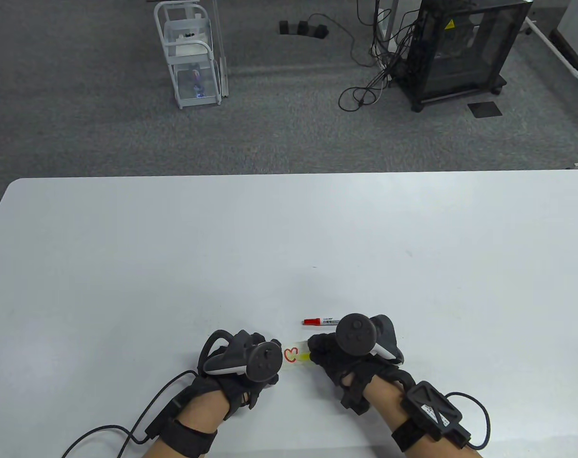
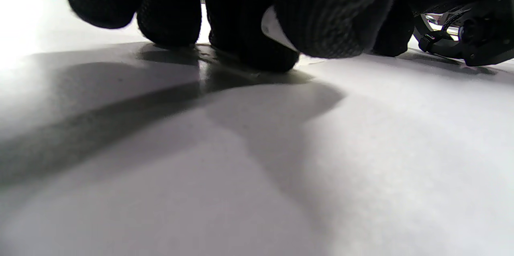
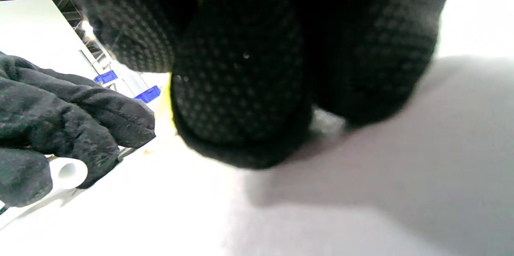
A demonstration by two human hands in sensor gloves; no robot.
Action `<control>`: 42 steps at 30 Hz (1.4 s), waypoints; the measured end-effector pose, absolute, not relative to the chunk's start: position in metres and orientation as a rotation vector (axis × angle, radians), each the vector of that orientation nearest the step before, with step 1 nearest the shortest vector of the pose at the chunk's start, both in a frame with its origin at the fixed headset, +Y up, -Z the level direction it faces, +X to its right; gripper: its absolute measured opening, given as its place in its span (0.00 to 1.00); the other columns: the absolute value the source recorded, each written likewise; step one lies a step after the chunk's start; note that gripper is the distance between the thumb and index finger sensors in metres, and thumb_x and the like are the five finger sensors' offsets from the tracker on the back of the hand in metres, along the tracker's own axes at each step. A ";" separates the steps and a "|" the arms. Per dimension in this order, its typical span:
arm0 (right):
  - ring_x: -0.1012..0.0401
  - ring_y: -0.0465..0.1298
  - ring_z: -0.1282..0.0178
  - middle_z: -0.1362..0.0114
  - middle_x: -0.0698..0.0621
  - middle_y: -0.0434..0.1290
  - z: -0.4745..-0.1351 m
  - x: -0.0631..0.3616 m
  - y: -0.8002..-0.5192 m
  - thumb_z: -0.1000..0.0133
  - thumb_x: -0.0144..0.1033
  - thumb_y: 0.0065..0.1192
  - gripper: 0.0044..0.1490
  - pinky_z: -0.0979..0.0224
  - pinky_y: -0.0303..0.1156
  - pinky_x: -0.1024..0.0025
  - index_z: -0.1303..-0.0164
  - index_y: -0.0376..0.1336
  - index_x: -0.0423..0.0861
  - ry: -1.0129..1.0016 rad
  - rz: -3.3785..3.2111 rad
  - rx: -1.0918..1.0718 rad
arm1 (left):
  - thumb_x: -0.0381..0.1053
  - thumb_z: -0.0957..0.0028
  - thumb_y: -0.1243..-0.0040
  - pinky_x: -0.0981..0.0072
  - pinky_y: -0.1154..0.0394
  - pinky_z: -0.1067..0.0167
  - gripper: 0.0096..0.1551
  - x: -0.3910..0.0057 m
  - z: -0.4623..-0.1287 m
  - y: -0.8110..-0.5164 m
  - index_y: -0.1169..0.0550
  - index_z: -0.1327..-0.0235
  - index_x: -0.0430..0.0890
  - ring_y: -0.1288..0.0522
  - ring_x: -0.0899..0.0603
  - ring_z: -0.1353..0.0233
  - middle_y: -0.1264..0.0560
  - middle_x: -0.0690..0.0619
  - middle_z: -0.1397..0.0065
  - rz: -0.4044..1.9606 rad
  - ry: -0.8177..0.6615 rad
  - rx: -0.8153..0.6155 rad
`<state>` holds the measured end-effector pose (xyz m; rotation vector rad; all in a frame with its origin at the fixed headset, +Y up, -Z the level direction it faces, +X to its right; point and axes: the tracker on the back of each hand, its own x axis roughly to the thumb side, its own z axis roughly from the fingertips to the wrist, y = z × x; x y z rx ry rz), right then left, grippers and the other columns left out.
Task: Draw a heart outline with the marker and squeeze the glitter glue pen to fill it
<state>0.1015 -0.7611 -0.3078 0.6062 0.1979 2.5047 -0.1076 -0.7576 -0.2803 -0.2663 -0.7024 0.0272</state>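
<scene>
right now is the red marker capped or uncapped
Capped. The marker lies flat on the table with its red cap on the left end, beyond the right hand, which holds a yellow glitter glue pen.

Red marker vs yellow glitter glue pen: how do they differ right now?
The red marker lies on the table, capped and untouched; the yellow glitter glue pen is held in the right hand. The marker sits beyond the red heart outline; the glue pen points at it. Both lie roughly left-right.

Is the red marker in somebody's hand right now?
No. The red marker lies on the white table beyond the right hand, which holds a yellow glitter glue pen beside the red heart outline.
</scene>
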 end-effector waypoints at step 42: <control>0.64 0.90 0.70 0.55 0.44 0.86 -0.307 0.103 -0.761 0.51 0.39 0.70 0.29 0.62 0.89 0.66 0.45 0.74 0.37 0.191 2.507 0.640 | 0.56 0.52 0.35 0.42 0.29 0.39 0.25 -0.109 -0.280 -0.757 0.18 0.46 0.44 0.30 0.33 0.25 0.28 0.50 0.22 0.034 -0.702 -0.267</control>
